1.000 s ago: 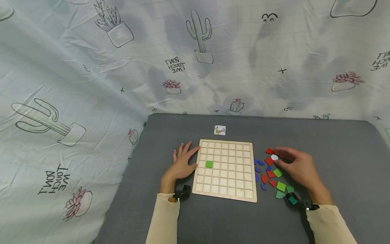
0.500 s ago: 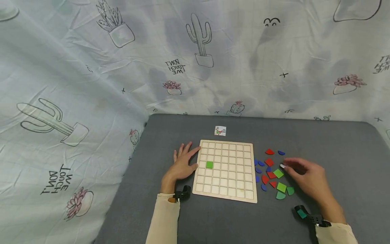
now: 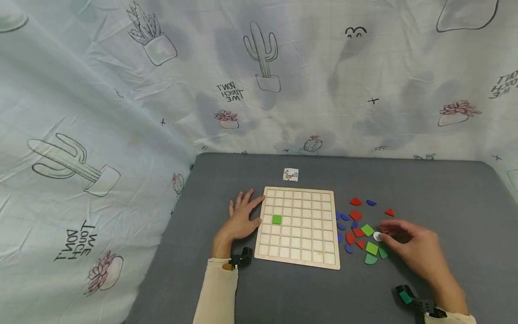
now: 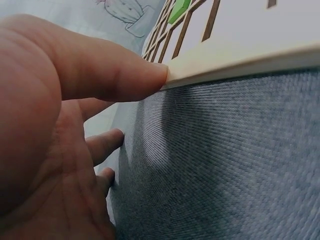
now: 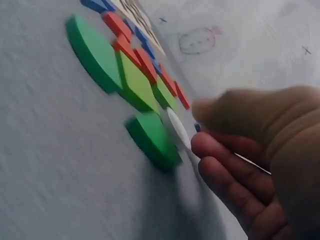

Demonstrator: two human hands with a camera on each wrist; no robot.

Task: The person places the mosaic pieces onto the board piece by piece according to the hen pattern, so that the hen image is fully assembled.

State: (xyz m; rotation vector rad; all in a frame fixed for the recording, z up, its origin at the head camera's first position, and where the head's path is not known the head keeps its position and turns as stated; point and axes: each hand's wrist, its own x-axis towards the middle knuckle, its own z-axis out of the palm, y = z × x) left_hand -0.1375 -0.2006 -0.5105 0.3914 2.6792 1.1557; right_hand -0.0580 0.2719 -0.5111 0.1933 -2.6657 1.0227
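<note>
The white round disc [image 3: 377, 236] lay at the fingertips of the right hand [image 3: 417, 245], on the side of the grip facing the pale wooden board [image 3: 297, 223] with its grid of square cells. Being round, the disc had no long axis. The right hand was much the nearer; the left hand [image 3: 239, 220] rested across the board, fingers spread, its thumb touching the left edge. The right grip was bent about the disc, with a gap visible between thumb and forefinger in the right wrist view; whether it pinched the disc or merely touched it could not be told.

Between disc and board were scattered flat red, blue and green tiles [image 3: 358, 232], a lime-green square tile [image 3: 367, 230] and a darker green quarter-round tile [image 3: 382, 253] being just beside the disc. One bright green square tile [image 3: 277, 219] occupied a cell in the board's left part. A small printed card [image 3: 291, 174] lay beyond the far edge. The bench [image 3: 356, 292] bore a grey woven cover, with bare cloth right of the grip; a white cactus-printed curtain [image 3: 323, 90] enclosed the far and left sides.
</note>
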